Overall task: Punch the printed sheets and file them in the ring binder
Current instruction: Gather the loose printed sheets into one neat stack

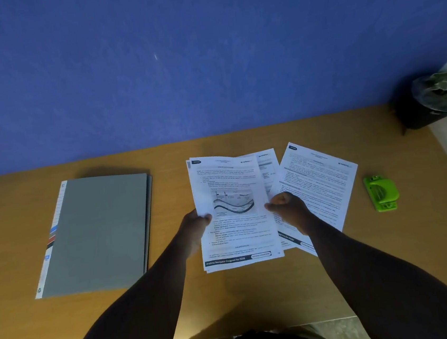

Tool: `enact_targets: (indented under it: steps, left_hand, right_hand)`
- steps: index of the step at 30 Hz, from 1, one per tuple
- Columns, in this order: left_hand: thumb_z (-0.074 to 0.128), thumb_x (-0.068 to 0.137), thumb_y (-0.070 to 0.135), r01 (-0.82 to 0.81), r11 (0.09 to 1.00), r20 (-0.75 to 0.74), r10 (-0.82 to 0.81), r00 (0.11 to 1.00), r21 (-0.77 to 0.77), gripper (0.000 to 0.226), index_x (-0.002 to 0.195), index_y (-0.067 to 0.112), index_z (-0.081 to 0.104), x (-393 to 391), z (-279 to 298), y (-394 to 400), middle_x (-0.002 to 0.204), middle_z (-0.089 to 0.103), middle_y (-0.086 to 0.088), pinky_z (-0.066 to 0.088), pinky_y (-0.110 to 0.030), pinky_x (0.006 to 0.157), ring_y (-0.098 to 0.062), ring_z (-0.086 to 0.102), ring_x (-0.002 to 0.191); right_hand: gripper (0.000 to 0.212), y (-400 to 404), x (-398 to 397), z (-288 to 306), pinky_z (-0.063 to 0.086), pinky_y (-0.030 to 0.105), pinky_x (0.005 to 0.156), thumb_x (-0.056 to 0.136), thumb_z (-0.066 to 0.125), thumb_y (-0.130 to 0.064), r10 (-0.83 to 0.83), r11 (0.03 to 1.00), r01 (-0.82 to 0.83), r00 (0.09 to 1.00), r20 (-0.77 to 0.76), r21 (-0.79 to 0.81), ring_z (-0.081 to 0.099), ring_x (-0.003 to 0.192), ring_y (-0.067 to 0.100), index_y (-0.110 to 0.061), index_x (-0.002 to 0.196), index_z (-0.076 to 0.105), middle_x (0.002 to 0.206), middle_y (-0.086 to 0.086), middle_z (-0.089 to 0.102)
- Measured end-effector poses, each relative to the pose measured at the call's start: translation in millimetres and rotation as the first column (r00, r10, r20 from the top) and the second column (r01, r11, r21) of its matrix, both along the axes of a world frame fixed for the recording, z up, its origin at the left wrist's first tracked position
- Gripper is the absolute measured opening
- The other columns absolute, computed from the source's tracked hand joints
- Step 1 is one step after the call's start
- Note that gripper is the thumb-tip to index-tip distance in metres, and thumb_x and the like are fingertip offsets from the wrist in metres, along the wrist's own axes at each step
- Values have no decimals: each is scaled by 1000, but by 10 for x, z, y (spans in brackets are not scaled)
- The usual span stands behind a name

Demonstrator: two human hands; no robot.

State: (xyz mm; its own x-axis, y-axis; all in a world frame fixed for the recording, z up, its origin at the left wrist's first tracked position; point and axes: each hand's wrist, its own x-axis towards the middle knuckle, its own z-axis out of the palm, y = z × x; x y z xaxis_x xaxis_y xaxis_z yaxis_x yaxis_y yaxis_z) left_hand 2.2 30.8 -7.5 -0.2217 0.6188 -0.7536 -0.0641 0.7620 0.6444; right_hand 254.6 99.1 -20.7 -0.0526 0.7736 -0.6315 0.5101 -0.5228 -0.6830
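Both hands' fingers (206, 217) pinch printed sheets (233, 209) (long axis pointing away).

The top printed sheet (235, 209) carries a dark footer band along its bottom edge reading "Prelims Navigator Program for 2026". The body text above that band, and the logos at the sheet's upper corners, are too blurred to read.
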Motion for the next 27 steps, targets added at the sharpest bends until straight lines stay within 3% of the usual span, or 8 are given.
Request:
enact_targets:
  steps: [7,10,12,15,18,20,22,27]
  left_hand:
    - [47,100,3,-8,998,312,-10,950,56,30,126,10,60,-43,118,87,125,67,-18,44,-55,104,-37,62,116]
    - [47,98,0,-58,996,386,28,922,66,31,124,9,61,-6,188,113,121,68,-18,48,-52,98,-36,64,109]
    - [47,98,0,-79,996,379,56,924,45,31,124,9,61,3,168,125,120,68,-18,49,-52,98,-36,64,108]
    - [53,97,3,-42,998,119,47,992,-43,36,133,4,57,14,99,151,122,66,-16,45,-50,104,-36,61,114]
    - [54,94,3,-64,992,-189,43,981,-107,35,128,6,59,1,34,98,105,63,-10,46,-32,84,-28,59,95]
    - [49,93,1,-83,991,-236,56,970,-103,35,124,9,63,9,36,23,92,64,-6,43,-28,72,-24,57,82]
    - [43,91,1,-88,992,-282,59,958,-93,37,120,10,65,24,22,-36,88,63,-3,41,-25,63,-21,55,76]
    - [41,91,6,-182,980,-327,148,933,-77,37,119,10,65,51,-19,-79,101,67,-7,45,-25,63,-21,58,79]
  right_hand:
    - [54,41,5,136,54,35,86,85,71,-46,-80,985,28,950,-302,-171,67,105,21,-11,124,59,114,6,70]
    - [41,67,26,165,51,40,95,89,68,-36,-101,964,-38,862,-497,-262,69,106,25,-12,121,61,115,7,72]
    - [44,103,34,165,52,40,94,89,70,-27,-137,956,-27,837,-529,-291,70,104,27,-8,126,57,114,9,73]
    - [56,114,17,153,55,40,91,86,74,-20,-162,954,31,890,-426,-298,70,92,23,1,133,50,103,10,71]
    - [50,119,26,48,55,39,83,88,71,-11,-244,953,176,929,-278,-247,59,69,17,10,128,51,81,8,61]
    - [40,149,85,-26,56,36,74,85,72,-16,-226,970,219,973,-54,-109,64,76,22,-2,120,61,91,10,67]
    - [36,169,169,-42,53,33,78,82,71,-24,-148,989,148,969,196,13,65,96,25,-12,115,64,109,7,69]
    - [37,188,250,-48,51,28,79,80,69,-26,-7,997,-18,948,318,77,63,104,23,-16,115,64,116,3,66]
